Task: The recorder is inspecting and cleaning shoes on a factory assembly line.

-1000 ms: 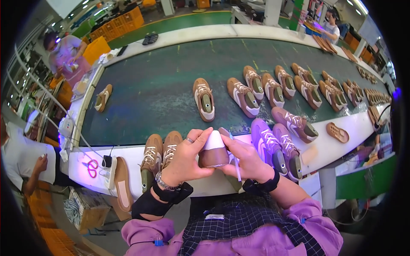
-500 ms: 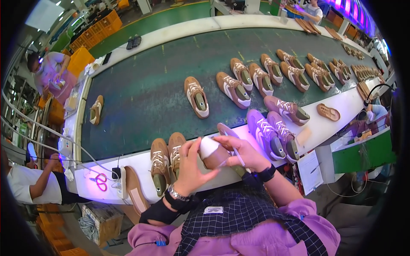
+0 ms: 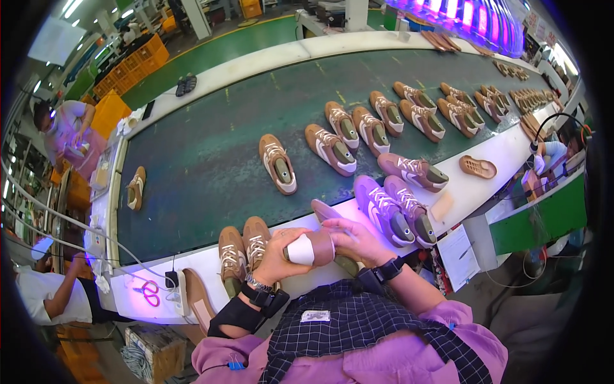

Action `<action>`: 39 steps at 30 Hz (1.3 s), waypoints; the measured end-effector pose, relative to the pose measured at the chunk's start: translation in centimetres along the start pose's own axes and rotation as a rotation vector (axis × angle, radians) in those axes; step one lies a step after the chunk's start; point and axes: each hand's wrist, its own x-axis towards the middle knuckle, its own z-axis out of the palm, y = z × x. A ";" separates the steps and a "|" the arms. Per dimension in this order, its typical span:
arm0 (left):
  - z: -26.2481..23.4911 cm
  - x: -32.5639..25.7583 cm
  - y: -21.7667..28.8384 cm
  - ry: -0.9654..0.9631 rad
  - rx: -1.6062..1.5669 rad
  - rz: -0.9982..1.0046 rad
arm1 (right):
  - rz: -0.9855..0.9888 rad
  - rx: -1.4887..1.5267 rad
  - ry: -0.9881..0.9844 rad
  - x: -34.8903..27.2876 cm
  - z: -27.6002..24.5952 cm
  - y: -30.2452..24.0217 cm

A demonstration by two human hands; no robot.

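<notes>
My left hand (image 3: 279,257) wraps round a rounded brown piece with a white end (image 3: 300,250); its exact kind is unclear. At the piece's right edge is my right hand (image 3: 359,242), fingers bent and drawn together; what they pinch, if anything, is hidden. Beneath my hands a brown shoe (image 3: 325,210) lies on the white ledge, mostly covered. Two brown lace-up shoes (image 3: 231,253) stand just left of my left hand. To the right of my right hand, a pair of similar shoes (image 3: 382,206) looks purple under the light.
Across the dark green belt (image 3: 211,160) stand several brown shoes with olive inserts. On the white ledge lie red-handled scissors (image 3: 149,293), a long sole (image 3: 198,297) and a brown sole (image 3: 478,167). A clipboard (image 3: 456,259) hangs at the right. Other people work at the left.
The brown-and-white piece has turned, its white end now toward my left palm. My left hand has closed further round it. The whole view has shifted slightly.
</notes>
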 end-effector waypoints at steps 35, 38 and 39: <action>2.6 15.8 7.4 0.151 0.126 0.541 | -0.689 -0.357 0.437 -2.2 -5.1 -17.8; 2.7 17.0 9.0 0.162 0.135 0.593 | -0.647 -0.337 0.447 -2.8 -5.4 -18.4; 2.3 16.9 9.4 0.186 0.206 0.628 | -0.644 -0.324 0.423 -2.1 -5.3 -17.9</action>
